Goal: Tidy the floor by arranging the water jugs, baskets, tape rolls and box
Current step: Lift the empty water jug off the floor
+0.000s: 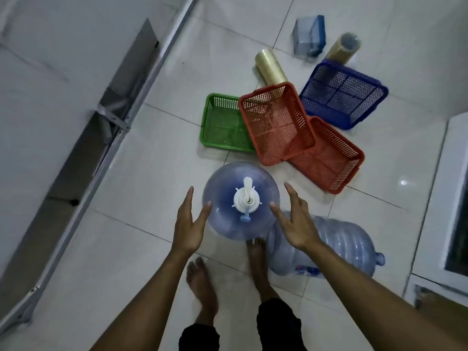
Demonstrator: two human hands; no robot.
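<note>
An upright blue water jug (263,183) with a white pump on top stands on the tiled floor in front of me. My left hand (190,224) is open at its left side, thumb touching the jug. My right hand (296,221) is open at its right side, fingertips near the jug. A second jug (336,244) lies on its side to the right. Beyond are a green basket (222,122), two red baskets (276,122) (331,160) overlapping, a blue basket (344,92), two tape rolls (269,65) (344,48) and a bluish box (309,36).
My bare feet (202,282) stand just behind the upright jug. A metal rail and wall (121,117) run along the left. A white cabinet (445,198) stands at the right edge. Bare tiles lie to the left of the jug.
</note>
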